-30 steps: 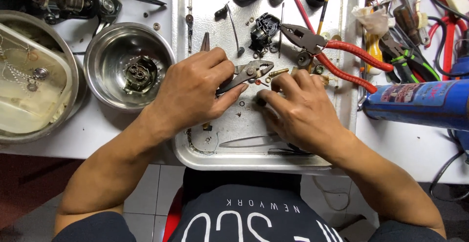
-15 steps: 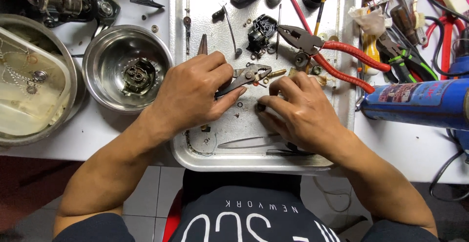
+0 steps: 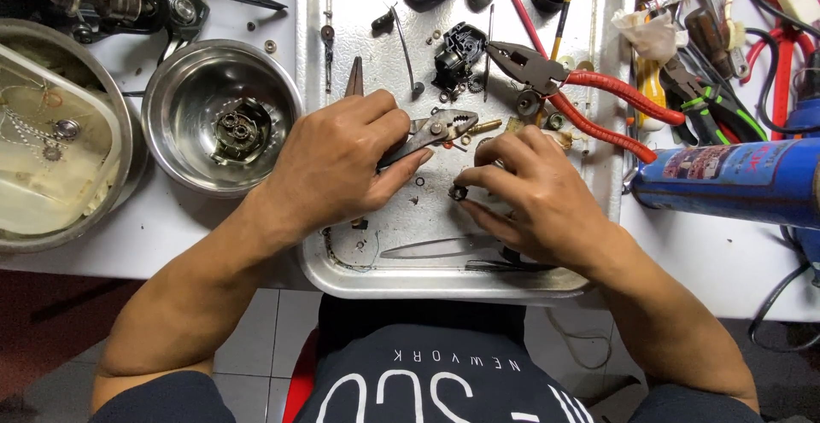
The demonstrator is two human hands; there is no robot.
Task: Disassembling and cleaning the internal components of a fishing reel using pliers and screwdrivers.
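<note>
Far left of the table: steel basin holding a plastic tub [image 3: 51, 145], then a steel bowl [image 3: 220, 116] with a gear part inside. On the metal tray [image 3: 444, 282], left hand [image 3: 333, 167] was clenched around slip-joint pliers [image 3: 431, 131], tips near tray centre. Right hand [image 3: 534, 197] pinched a small dark ring part [image 3: 459, 192] between thumb and forefinger, just above the tray floor. Likely light, rigid, slippery; best taken by its rim. Loose washers [image 3: 418, 181] and a brass piece [image 3: 485, 124] crowded it; red-handled pliers [image 3: 589, 99] lay at the right edge, blue can [image 3: 726, 180] beyond.
</note>
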